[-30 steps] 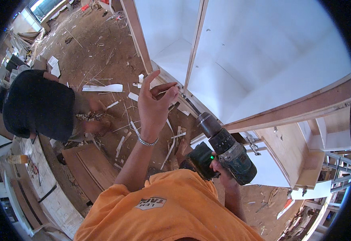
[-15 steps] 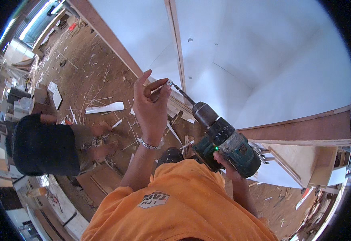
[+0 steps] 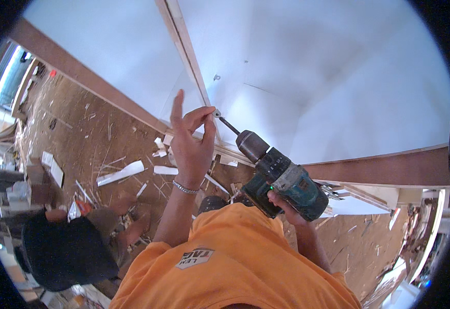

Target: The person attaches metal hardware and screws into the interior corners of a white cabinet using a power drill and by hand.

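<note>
My left hand [image 3: 192, 152] pinches a small pale bracket [image 3: 216, 114] between thumb and fingertip, with the index finger raised. The bracket is at the inside of a white-lined wooden cabinet [image 3: 333, 108], next to the edge of its divider [image 3: 188, 51]. My right hand [image 3: 285, 206] grips a dark green cordless drill [image 3: 292, 180] by its handle. The drill's long driver bit [image 3: 229, 125] points up and left, its tip at the bracket. Whether a screw sits on the tip is too small to tell.
Another bracket [image 3: 216, 78] shows on the white lining farther in. A person in a dark top [image 3: 68, 252] bends low at the left. White offcuts [image 3: 121, 174] and thin wood strips litter the brown floor. A wooden cabinet edge [image 3: 379, 167] runs along the right.
My hands, with the bracket and drill, have come up to the lining beside the divider. The view has shifted, with the cabinet moving left in it. The other person appears lower.
</note>
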`<control>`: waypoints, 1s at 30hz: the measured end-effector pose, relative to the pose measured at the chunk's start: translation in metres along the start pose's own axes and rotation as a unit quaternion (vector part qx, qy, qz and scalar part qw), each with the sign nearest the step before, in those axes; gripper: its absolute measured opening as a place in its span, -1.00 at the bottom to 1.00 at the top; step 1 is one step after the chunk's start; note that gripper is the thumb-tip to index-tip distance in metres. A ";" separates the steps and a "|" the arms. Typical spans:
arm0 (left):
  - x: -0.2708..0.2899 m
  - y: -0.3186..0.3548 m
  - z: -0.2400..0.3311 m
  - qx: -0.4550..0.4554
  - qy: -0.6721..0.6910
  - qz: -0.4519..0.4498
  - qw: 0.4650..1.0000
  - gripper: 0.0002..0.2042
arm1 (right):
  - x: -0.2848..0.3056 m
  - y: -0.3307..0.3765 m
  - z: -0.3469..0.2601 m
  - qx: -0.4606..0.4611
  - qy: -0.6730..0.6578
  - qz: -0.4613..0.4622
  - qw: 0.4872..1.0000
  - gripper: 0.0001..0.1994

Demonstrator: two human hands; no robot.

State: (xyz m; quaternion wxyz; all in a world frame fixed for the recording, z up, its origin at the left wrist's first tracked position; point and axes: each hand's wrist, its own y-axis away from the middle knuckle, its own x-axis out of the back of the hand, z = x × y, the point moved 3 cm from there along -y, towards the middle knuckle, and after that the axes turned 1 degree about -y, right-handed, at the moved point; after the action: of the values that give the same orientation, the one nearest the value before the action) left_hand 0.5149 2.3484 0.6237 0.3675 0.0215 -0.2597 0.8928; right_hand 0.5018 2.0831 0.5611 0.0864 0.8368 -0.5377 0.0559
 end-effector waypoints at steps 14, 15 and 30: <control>-0.092 -0.073 0.021 0.056 0.234 -0.063 0.969 -0.26 | 0.019 -0.028 -0.016 -0.082 -0.199 0.146 0.966 -0.69; -0.101 -0.079 0.026 0.060 0.232 -0.066 0.969 -0.25 | 0.025 -0.034 -0.016 -0.074 -0.212 0.155 0.962 -0.69; -0.290 -0.241 -0.005 0.276 0.658 -0.161 0.682 -0.71 | 0.137 -0.265 -0.044 -0.006 -0.304 0.071 0.950 -0.65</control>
State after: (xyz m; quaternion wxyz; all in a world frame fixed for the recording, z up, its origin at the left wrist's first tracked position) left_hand 0.8880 2.3075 0.6605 0.5591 -0.4297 0.3149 0.6354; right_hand 0.8000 2.0775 0.6072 -0.0808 0.7735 -0.5965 -0.1984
